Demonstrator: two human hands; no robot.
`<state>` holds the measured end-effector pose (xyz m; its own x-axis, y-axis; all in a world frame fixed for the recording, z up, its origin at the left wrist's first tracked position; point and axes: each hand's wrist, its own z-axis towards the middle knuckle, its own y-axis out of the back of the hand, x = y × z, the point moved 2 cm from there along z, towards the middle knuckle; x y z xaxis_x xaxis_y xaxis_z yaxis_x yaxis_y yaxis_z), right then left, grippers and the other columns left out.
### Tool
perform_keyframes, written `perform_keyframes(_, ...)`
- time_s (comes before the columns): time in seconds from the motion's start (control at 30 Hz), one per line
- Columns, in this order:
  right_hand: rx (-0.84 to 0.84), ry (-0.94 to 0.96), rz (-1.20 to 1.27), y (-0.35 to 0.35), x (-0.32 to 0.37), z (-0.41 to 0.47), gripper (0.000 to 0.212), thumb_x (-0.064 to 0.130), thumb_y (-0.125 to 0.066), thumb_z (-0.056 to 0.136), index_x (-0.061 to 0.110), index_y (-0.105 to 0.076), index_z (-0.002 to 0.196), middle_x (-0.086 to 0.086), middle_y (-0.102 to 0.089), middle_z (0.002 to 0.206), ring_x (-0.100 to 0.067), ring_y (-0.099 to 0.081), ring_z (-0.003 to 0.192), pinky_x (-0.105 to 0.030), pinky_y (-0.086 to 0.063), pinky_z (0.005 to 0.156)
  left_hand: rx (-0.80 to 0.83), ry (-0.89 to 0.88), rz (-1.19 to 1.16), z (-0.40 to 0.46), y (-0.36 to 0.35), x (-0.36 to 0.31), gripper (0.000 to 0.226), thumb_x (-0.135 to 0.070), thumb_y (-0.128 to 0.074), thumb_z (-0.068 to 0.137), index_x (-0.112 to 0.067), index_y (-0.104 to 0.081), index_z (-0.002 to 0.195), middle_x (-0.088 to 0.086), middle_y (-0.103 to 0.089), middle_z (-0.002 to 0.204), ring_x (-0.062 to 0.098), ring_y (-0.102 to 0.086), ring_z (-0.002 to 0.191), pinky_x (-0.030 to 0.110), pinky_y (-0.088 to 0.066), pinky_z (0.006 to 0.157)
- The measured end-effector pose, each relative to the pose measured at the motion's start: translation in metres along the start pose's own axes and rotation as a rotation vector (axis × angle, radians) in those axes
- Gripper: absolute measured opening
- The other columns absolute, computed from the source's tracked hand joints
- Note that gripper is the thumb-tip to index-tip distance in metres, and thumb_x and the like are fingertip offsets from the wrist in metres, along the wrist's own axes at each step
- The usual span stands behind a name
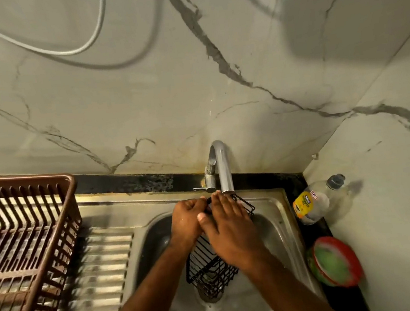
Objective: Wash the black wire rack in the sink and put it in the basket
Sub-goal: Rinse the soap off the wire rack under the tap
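The black wire rack (207, 271) hangs over the steel sink (277, 226), its upper end up under the tap spout (223, 168). My left hand (187, 219) grips the rack's top edge with curled fingers. My right hand (229, 227) lies flat across the rack's upper part, fingers straight and reaching toward the spout. Both hands hide the rack's middle. The brown plastic basket (69, 197) stands at the left on the drainboard.
A ribbed steel drainboard (104, 266) lies between basket and basin. On the black counter at the right stand a clear dish-soap bottle (315, 201) and a red-rimmed green tub (334, 262). The marble wall rises close behind the tap.
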<state>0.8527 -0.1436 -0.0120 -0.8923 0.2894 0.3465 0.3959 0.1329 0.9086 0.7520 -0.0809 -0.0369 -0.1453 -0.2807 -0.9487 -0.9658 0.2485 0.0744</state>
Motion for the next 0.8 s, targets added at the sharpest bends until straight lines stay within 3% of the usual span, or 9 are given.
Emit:
perform_keyframes(0.17, -0.013, -0.306, 0.035, 0.021, -0.018, 0.034, 0.088, 0.069, -0.006, 0.097, 0.01, -0.012, 0.161, -0.014, -0.001, 0.169, -0.029, 0.004, 0.156, -0.048, 0.002, 0.126, -0.037, -0.085, 0.049, -0.009, -0.011, -0.004, 0.04, -0.024, -0.052, 0.105, 0.001, -0.071, 0.08, 0.02, -0.069, 0.067, 0.027, -0.061, 0.055, 0.037, -0.052, 0.055)
perform_keyframes(0.23, -0.024, -0.282, 0.022, 0.021, 0.004, 0.031, 0.083, 0.064, -0.007, 0.1, 0.007, -0.015, 0.16, -0.017, 0.001, 0.168, -0.03, 0.009, 0.155, -0.047, 0.007, 0.125, -0.034, -0.11, 0.042, -0.007, -0.013, -0.006, 0.036, -0.022, -0.051, 0.106, -0.007, -0.073, 0.082, 0.013, -0.072, 0.071, 0.024, -0.069, 0.062, 0.036, -0.056, 0.058)
perform_keyframes(0.33, -0.022, -0.161, -0.015, 0.017, 0.035, 0.014, 0.08, 0.06, -0.003, 0.102, 0.004, -0.013, 0.158, -0.019, 0.0, 0.167, -0.03, 0.014, 0.155, -0.048, 0.01, 0.125, -0.007, -0.093, 0.003, -0.005, -0.006, -0.01, 0.031, -0.024, -0.05, 0.107, -0.02, -0.071, 0.084, -0.001, -0.073, 0.072, 0.002, -0.07, 0.066, 0.016, -0.054, 0.056)
perform_keyframes(0.43, -0.077, -0.246, 0.029, 0.026, 0.015, 0.031, 0.089, 0.071, -0.01, 0.098, 0.007, -0.007, 0.16, -0.016, 0.001, 0.168, -0.028, 0.011, 0.155, -0.045, 0.007, 0.125, 0.057, -0.105, -0.017, -0.008, -0.001, -0.013, 0.039, -0.03, -0.046, 0.108, -0.008, -0.071, 0.088, 0.004, -0.069, 0.066, 0.017, -0.063, 0.055, 0.023, -0.052, 0.052)
perform_keyframes(0.53, -0.106, -0.373, 0.013, 0.041, -0.01, 0.052, 0.088, 0.062, -0.032, 0.099, 0.002, -0.01, 0.159, -0.02, -0.01, 0.167, -0.034, -0.004, 0.155, -0.049, -0.006, 0.126, 0.074, -0.11, -0.035, -0.013, -0.001, -0.012, 0.041, -0.03, -0.045, 0.109, -0.008, -0.068, 0.084, 0.002, -0.058, 0.056, 0.014, -0.053, 0.049, 0.027, -0.049, 0.051)
perform_keyframes(0.63, -0.156, -0.309, -0.045, 0.024, 0.015, 0.039, 0.088, 0.066, -0.005, 0.097, 0.004, -0.016, 0.159, -0.021, -0.012, 0.167, -0.035, -0.003, 0.155, -0.05, 0.003, 0.125, 0.07, -0.138, -0.02, -0.008, 0.002, -0.011, 0.035, -0.029, -0.048, 0.107, -0.011, -0.069, 0.085, 0.0, -0.065, 0.064, 0.017, -0.061, 0.057, 0.031, -0.054, 0.06)
perform_keyframes(0.7, -0.187, -0.168, -0.146, 0.002, 0.044, 0.019, 0.091, 0.06, 0.014, 0.093, 0.008, -0.019, 0.159, -0.019, -0.012, 0.167, -0.036, -0.001, 0.155, -0.054, 0.006, 0.124, 0.071, -0.16, 0.103, -0.002, 0.004, -0.009, 0.021, -0.028, -0.053, 0.105, -0.023, -0.068, 0.092, -0.009, -0.069, 0.082, 0.004, -0.064, 0.074, 0.012, -0.052, 0.07)
perform_keyframes(0.73, -0.195, -0.138, -0.147, -0.001, 0.051, 0.01, 0.09, 0.059, 0.016, 0.093, 0.008, -0.016, 0.16, -0.017, -0.013, 0.167, -0.034, -0.002, 0.155, -0.053, 0.006, 0.124, 0.062, -0.164, 0.118, -0.002, 0.007, -0.008, 0.016, -0.03, -0.053, 0.106, -0.029, -0.064, 0.094, -0.014, -0.067, 0.087, -0.002, -0.062, 0.08, 0.006, -0.048, 0.073)
perform_keyframes(0.8, -0.213, -0.169, -0.083, 0.004, 0.044, 0.015, 0.083, 0.062, 0.007, 0.098, 0.011, -0.013, 0.161, -0.014, -0.017, 0.167, -0.029, -0.005, 0.156, -0.047, 0.01, 0.124, 0.108, -0.133, 0.017, -0.004, 0.009, -0.006, 0.025, -0.033, -0.049, 0.107, -0.025, -0.07, 0.094, -0.006, -0.073, 0.086, 0.011, -0.069, 0.081, 0.017, -0.054, 0.074)
